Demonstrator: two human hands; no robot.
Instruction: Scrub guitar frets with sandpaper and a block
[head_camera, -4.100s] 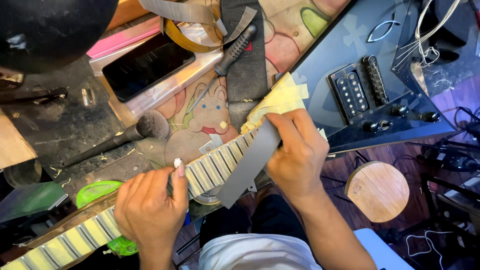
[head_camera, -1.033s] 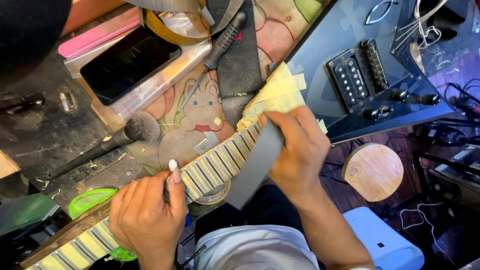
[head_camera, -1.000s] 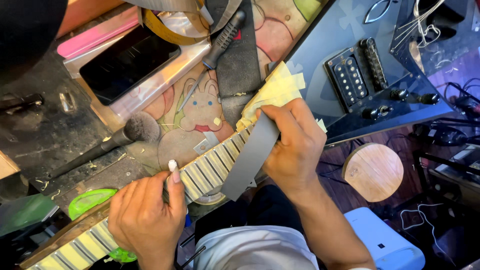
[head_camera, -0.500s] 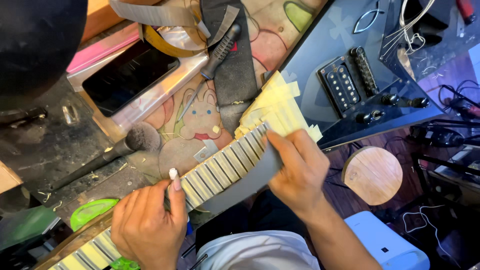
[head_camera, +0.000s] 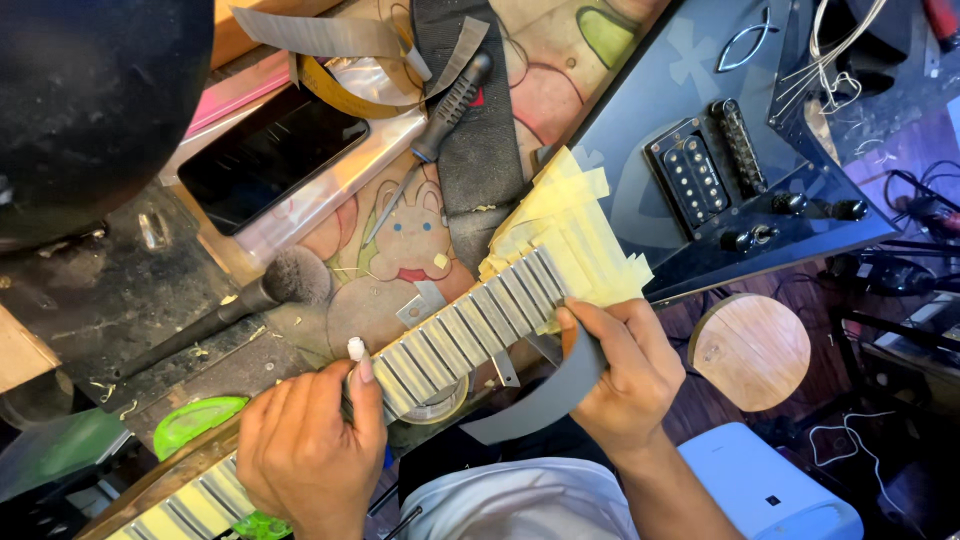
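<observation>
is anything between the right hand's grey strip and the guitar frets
Nothing visible does. The right hand holds the grey strip at the edge of the guitar neck, beside the yellow tape. The left hand grips the neck further down.

Single view, head-worn, looking steeply down over the person's own chest onto a cluttered workbench. Close range: the left hand and right hand sit low in frame, just above the white shirt at the bottom edge. The guitar neck crosses the frame diagonally from lower left toward the black guitar body at upper right. Floor and a round wooden stool show beyond the bench edge, lower right. A dark blurred shape blocks the upper left corner, very near the lens.
</observation>
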